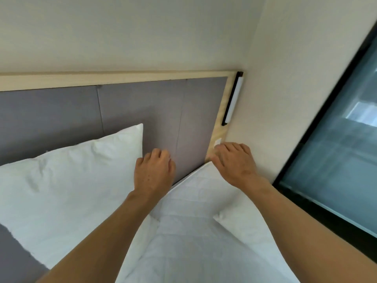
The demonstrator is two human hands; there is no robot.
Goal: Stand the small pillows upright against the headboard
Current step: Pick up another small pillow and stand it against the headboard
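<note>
A white pillow (67, 186) leans tilted against the grey padded headboard (163, 111) on the left. A second white pillow (246, 231) lies to the right, partly under my right forearm. My left hand (155, 172) hovers with curled fingers at the first pillow's right edge, in front of the headboard. At the top corner of the quilted white mattress cover (195, 211), my right hand (234, 162) has bent fingers and its thumb on the corner. Whether either hand grips anything is hidden by the backs of the hands.
The headboard's pale wooden frame (114, 78) meets a cream wall. A black-and-white bar lamp (233, 99) is fixed at the frame's right end. A dark-framed window (336, 144) fills the right side.
</note>
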